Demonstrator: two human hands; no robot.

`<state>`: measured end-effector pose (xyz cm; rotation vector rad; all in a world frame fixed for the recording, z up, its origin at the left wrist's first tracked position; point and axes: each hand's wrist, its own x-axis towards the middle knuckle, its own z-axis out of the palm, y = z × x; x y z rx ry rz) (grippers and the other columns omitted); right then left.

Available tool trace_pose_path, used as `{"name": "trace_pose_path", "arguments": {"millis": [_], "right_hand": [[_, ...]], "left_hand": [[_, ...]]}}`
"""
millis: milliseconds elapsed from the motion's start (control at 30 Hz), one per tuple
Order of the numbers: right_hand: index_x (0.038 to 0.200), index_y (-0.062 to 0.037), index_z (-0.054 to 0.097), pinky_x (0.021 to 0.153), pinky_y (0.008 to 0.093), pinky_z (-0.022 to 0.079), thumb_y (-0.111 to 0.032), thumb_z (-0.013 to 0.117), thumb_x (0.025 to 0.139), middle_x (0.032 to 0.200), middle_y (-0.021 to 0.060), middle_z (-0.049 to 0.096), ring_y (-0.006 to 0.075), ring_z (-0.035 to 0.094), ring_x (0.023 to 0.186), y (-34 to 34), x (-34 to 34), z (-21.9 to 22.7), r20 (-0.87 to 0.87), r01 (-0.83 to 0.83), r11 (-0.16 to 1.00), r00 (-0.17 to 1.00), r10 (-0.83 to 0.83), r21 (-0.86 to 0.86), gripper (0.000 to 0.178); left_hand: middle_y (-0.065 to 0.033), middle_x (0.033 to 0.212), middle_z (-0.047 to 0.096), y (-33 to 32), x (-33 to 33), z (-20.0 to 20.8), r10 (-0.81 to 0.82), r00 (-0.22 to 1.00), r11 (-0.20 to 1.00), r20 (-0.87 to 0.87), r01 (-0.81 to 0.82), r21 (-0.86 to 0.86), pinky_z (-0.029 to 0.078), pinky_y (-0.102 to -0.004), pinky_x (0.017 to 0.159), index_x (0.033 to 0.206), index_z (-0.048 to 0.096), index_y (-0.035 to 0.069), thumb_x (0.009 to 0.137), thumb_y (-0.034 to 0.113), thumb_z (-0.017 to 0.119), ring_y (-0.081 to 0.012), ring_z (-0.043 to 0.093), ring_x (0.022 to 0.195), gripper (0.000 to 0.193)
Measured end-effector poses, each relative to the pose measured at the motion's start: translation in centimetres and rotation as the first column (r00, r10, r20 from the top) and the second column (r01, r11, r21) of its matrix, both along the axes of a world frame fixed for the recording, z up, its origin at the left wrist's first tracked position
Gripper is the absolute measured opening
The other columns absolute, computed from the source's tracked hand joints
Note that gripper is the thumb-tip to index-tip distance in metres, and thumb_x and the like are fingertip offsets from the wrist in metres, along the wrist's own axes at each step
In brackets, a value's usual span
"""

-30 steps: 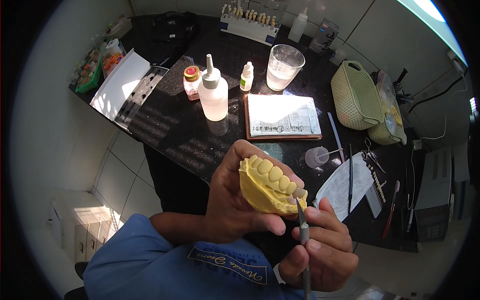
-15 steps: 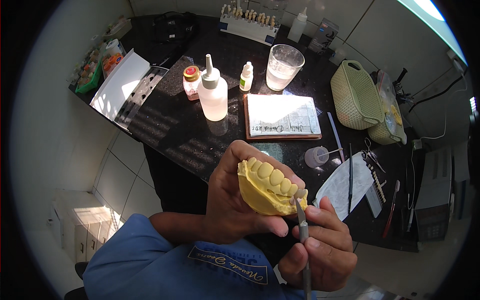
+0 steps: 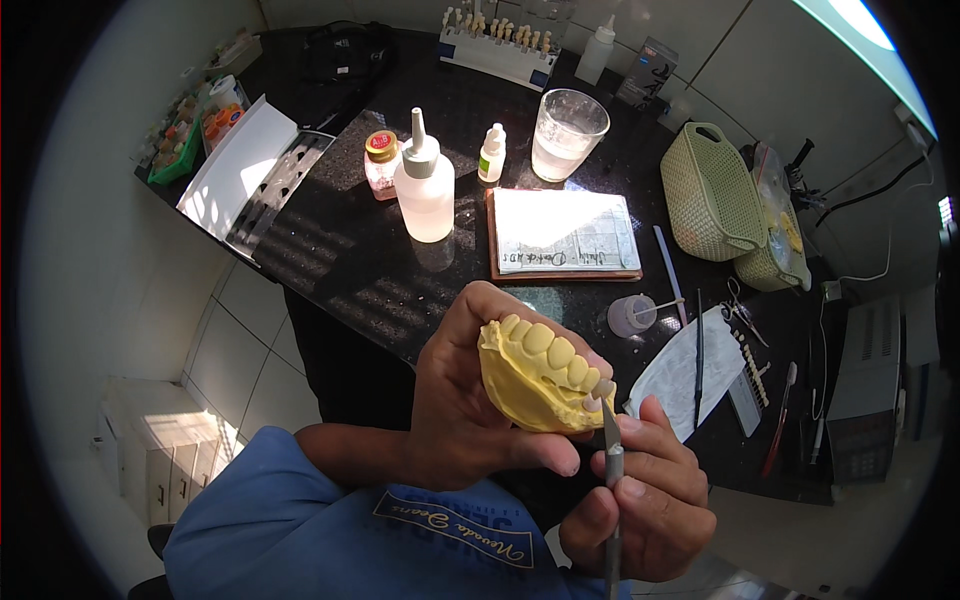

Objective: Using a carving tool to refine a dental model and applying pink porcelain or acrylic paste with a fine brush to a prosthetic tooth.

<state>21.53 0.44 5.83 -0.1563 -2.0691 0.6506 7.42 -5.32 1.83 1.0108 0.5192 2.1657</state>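
Observation:
A yellow dental cast [image 3: 528,385] with a row of teeth is gripped in my left hand [image 3: 462,400], fingers behind it and thumb along its lower side. At its right end sits a paler, whitish tooth [image 3: 604,389], with a pinkish patch just below. My right hand [image 3: 650,500] is closed round the grey handle of a craft knife [image 3: 613,460]. The blade points up and its tip is at the cast's right end, close to the pale tooth. Whether the tip touches the tooth cannot be made out. The right fingertips are beside the cast's lower right edge.
Beyond my hands, a dark speckled counter holds a notebook [image 3: 562,235], a squeeze bottle [image 3: 425,195], a glass [image 3: 568,135] and a small cup [image 3: 632,314]. To the right lie a white cloth [image 3: 675,375], scissors [image 3: 745,312] and green baskets [image 3: 710,195]. A tooth shade rack [image 3: 497,55] stands behind.
The cast has tilted slightly and shifted a little to the right in my left hand. The knife has turned more upright, its blade moving slightly right along the cast's end.

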Motion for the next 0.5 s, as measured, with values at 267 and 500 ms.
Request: {"name": "trace_pose_path", "arguments": {"millis": [267, 500], "right_hand": [[0.098, -0.0034, 0.046, 0.094, 0.0484, 0.047, -0.012, 0.063, 0.085, 0.081, 0.0122, 0.06, 0.029, 0.064, 0.088, -0.7, -0.5, -0.2, -0.023, 0.109, 0.994, 0.994, -0.108, 0.028, 0.024], [0.099, -0.004, 0.046, 0.09, 0.0479, 0.05, -0.018, 0.063, 0.086, 0.085, 0.0138, 0.06, 0.0282, 0.064, 0.085, -0.4, -0.5, -0.8, -0.016, 0.132, 0.983, 0.991, -0.131, 0.126, 0.025]], "left_hand": [[-0.0205, 0.112, 0.058, -0.2, 0.2, -0.1, -0.037, 0.996, 0.997, 0.087, 0.043, -0.061, 0.054, -0.0359, 0.089, 0.11, 0.032, 0.004, 0.067, -0.001, 0.081, -0.0226, 0.06, 0.105, 0.066], [-0.0205, 0.113, 0.056, -0.1, 0.2, 0.0, -0.065, 0.995, 0.995, 0.077, 0.071, -0.067, 0.055, -0.0362, 0.088, 0.111, 0.031, 0.005, 0.067, -0.003, 0.08, -0.0229, 0.06, 0.106, 0.066]]}}
